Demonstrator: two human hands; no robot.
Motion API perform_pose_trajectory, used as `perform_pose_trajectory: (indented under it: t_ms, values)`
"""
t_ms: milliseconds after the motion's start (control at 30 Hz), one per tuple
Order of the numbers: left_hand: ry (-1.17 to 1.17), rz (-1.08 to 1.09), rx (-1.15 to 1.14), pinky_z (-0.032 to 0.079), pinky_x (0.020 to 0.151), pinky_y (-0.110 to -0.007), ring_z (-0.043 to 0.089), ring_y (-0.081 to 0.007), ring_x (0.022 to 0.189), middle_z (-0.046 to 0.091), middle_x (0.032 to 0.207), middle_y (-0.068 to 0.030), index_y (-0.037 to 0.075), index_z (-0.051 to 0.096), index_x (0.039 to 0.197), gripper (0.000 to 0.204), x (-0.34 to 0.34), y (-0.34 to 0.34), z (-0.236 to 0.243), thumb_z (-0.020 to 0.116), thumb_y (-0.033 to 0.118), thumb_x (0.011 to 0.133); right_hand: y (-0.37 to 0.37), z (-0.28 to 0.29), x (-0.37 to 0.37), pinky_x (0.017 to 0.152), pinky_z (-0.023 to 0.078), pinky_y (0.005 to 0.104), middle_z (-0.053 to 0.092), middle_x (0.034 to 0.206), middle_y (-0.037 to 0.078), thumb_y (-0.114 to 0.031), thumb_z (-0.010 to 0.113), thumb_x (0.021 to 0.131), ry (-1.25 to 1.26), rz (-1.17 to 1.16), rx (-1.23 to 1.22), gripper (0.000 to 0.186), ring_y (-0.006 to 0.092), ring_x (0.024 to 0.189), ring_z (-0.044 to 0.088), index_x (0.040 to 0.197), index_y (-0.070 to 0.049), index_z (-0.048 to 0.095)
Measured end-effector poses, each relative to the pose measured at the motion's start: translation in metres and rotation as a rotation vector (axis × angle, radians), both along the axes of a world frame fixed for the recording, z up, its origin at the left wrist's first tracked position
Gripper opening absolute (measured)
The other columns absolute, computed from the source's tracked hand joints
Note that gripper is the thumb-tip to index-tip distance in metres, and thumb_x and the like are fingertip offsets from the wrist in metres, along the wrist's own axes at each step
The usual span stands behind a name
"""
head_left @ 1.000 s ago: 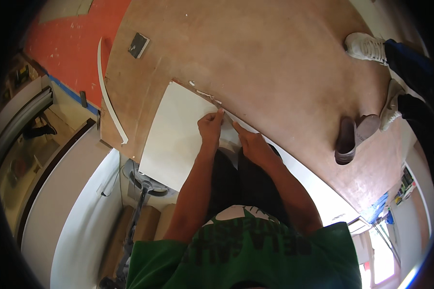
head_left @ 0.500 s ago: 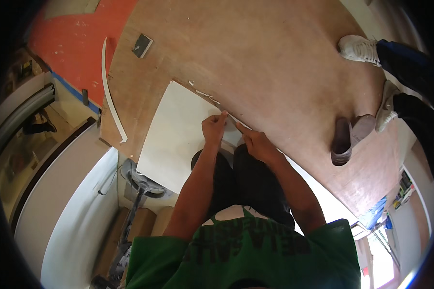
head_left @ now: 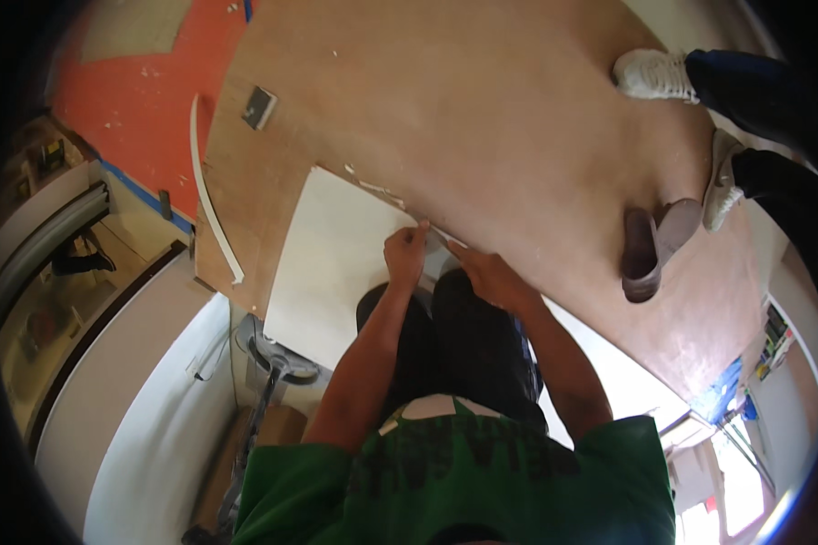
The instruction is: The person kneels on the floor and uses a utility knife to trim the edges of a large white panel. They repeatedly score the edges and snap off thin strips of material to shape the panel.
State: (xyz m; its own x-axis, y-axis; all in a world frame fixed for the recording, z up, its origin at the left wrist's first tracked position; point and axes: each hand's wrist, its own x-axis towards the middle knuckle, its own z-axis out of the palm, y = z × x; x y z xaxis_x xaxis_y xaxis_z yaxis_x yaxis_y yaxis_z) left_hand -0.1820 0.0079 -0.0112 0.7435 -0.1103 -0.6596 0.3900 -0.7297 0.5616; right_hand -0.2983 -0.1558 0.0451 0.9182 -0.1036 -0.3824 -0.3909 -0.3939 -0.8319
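A large white sheet (head_left: pixel 314 263) lies on the brown wood surface, and I kneel on it in dark trousers. Its far edge runs diagonally past my fingertips. My left hand (head_left: pixel 405 258) is closed at this edge, thumb and forefinger pinched together; what they grip is too small to make out. Close to its right, my right hand (head_left: pixel 491 275) is also closed, its fingers pointing at the same edge. A pale sliver shows at its fingertips, but its kind is unclear. Thin white shavings (head_left: pixel 380 191) lie along the edge beyond my left hand.
A long white strip (head_left: pixel 207 195) and a small dark block (head_left: pixel 259 108) lie at the far left, near a red surface (head_left: pixel 168 100). Brown slippers (head_left: pixel 641 254) rest on the right. Another person's white shoe (head_left: pixel 654 74) stands beyond them. A grey fan-like object (head_left: pixel 286 366) is below the sheet.
The view has shifted slightly. Both hands stay at the sheet's edge, still closed, with only small movement of the right fingertips.
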Motion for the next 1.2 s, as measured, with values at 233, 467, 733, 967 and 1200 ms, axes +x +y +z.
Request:
perform_pose_trajectory:
  t_ms: [233, 467, 733, 967, 1200]
  values:
    - [-0.718, -0.012, 0.381, 0.024, 0.11, -0.06, 0.036, -0.0446, 0.136, 0.043, 0.146, -0.0238, 0.001, 0.046, 0.14, 0.05, 0.022, 0.035, -0.013, 0.05, 0.03, 0.1, -0.071, -0.059, 0.004, 0.074, 0.052, 0.0474, 0.067, 0.097, 0.018, -0.007, 0.057, 0.092, 0.06, -0.132, -0.693, 0.033, 0.0375, 0.083, 0.063, 0.124, -0.002, 0.059]
    - [-0.61, -0.095, 0.568, 0.005, 0.112, -0.069, 0.009, -0.0493, 0.147, 0.017, 0.16, -0.0246, 0.002, 0.025, 0.153, 0.063, 0.013, 0.036, -0.05, 0.036, 0.038, 0.103, -0.086, -0.112, -0.023, 0.096, 0.036, 0.0485, 0.051, 0.125, 0.014, -0.008, 0.061, 0.088, -0.19, -0.232, -1.047, 0.051, 0.0343, 0.114, 0.047, 0.137, -0.015, 0.057]
    - [-0.55, -0.104, 0.597, 0.008, 0.112, -0.069, 0.01, -0.05, 0.147, 0.018, 0.159, -0.0257, 0.002, 0.024, 0.153, 0.07, 0.014, 0.034, -0.044, 0.033, 0.048, 0.102, -0.088, -0.116, -0.027, 0.101, 0.031, 0.051, 0.047, 0.127, 0.009, -0.015, 0.064, 0.087, -0.112, -0.239, -1.003, 0.051, 0.0322, 0.117, 0.043, 0.137, -0.017, 0.056]
    - [-0.583, -0.127, 0.612, 0.007, 0.111, -0.07, 0.011, -0.051, 0.146, 0.019, 0.159, -0.0261, 0.004, 0.029, 0.153, 0.067, 0.013, 0.041, -0.047, 0.037, 0.045, 0.101, -0.085, -0.115, -0.025, 0.098, 0.034, 0.0506, 0.05, 0.127, 0.011, -0.014, 0.063, 0.087, -0.071, -0.259, -0.933, 0.049, 0.0323, 0.115, 0.047, 0.136, -0.015, 0.057]
    - [-0.594, 0.011, 0.537, 0.014, 0.115, -0.062, 0.017, -0.0448, 0.146, 0.025, 0.158, -0.0235, 0.006, 0.036, 0.149, 0.056, 0.01, 0.019, -0.029, 0.046, 0.033, 0.101, -0.107, -0.072, 0.006, 0.082, 0.045, 0.0492, 0.059, 0.11, 0.015, -0.015, 0.06, 0.091, -0.145, -0.177, -0.692, 0.034, 0.036, 0.097, 0.057, 0.124, -0.007, 0.058]
